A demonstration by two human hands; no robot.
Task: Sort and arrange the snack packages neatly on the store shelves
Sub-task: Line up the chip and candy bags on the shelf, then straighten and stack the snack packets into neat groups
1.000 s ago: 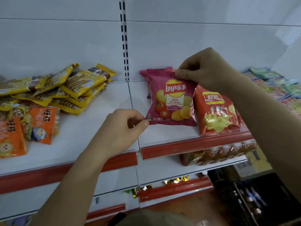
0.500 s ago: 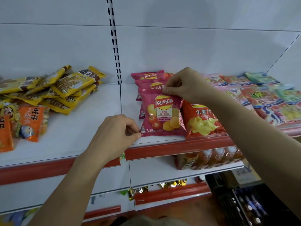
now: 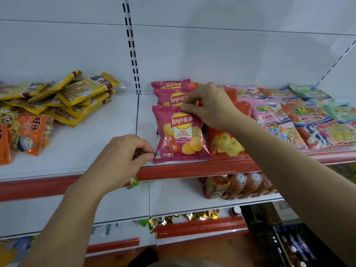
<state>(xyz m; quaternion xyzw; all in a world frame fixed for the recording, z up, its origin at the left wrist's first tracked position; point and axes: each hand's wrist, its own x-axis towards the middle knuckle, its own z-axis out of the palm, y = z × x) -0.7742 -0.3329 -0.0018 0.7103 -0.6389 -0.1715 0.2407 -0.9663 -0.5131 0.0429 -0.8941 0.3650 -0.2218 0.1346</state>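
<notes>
1. Pink Lay's bag [image 3: 180,134] lies at the white shelf's [image 3: 86,147] front edge, before two matching bags.
2. Right hand [image 3: 209,105] pinches its top edge.
3. Left hand [image 3: 123,157] pinches its bottom-left corner.

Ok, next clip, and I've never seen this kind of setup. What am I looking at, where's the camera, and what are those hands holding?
There is no machine here, only a person's two bare hands. The single camera sits on the person's head and looks forward and down, so both arms reach in from the bottom edge. In front is a white store shelf with a red front edge. The left hand pinches the lower left corner of a pink chip bag, and the right hand pinches its top edge. The bag sits at the shelf front, with more pink bags lined up behind it. An orange-red chip bag lies beside it on the right, cartoon packs further right, and yellow packs piled on the left.
</notes>
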